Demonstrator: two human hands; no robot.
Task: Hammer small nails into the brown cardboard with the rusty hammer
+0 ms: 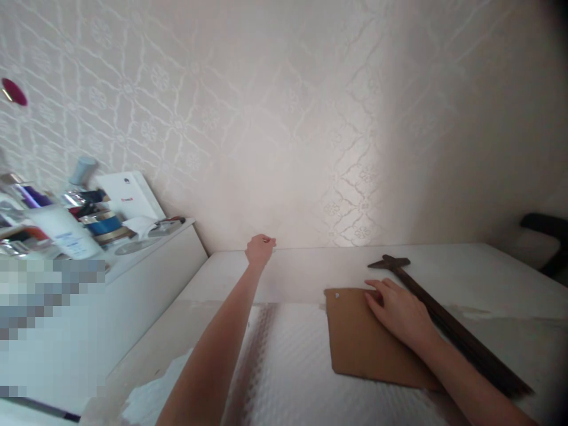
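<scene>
My left hand (260,249) is stretched far forward to the foot of the wall, its fingers closed in a pinch. Whatever lies between those fingertips is too small to name. My right hand (399,310) rests over the upper right part of a brown cardboard piece (361,340), thumb and fingers apart. Near the cardboard's top left corner is a small pale speck (336,295). Just right of that hand lies a hammer (435,302), its dark head toward the wall and its long handle running toward me, partly behind my forearm.
Pale patterned wallpaper (284,118) rises behind the white surface (306,266). Bubble wrap (293,355) lies in front. At left, a white cabinet (146,296) carries bottles, jars, a squeeze tube (64,231) and a white box (128,195). A black object (545,225) stands far right.
</scene>
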